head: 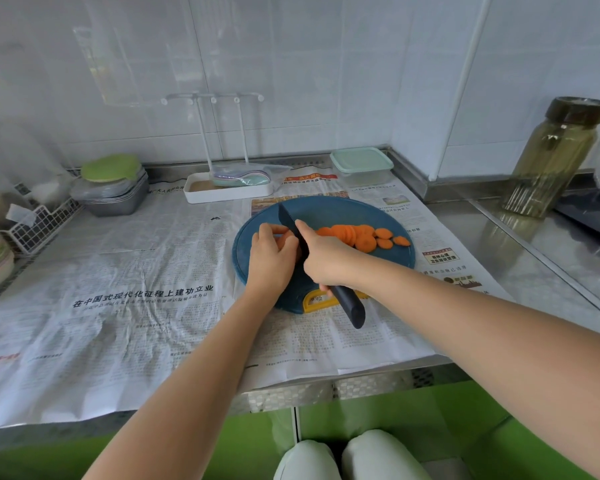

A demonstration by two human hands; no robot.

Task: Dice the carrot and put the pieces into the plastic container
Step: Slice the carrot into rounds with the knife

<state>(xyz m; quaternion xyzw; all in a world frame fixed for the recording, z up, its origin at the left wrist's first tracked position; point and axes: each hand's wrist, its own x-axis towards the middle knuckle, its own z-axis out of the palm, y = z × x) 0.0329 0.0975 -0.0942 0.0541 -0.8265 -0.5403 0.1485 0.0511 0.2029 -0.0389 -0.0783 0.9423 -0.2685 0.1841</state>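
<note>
On a round blue cutting board (343,209) lies a row of orange carrot slices (357,236). The uncut end of the carrot (284,241) is mostly hidden under my left hand (269,258), which presses it down on the board. My right hand (326,259) grips the dark handle of a black knife (350,306); its blade stands across the carrot just right of my left fingers. A clear plastic container (362,167) with a mint-green lid sits closed behind the board, by the wall.
Newspaper (136,306) covers the steel counter. A white tray with a rack (222,188) stands behind the board, stacked grey trays (115,195) and a wire basket (39,226) at the left, a tall glass jar (555,157) at the right.
</note>
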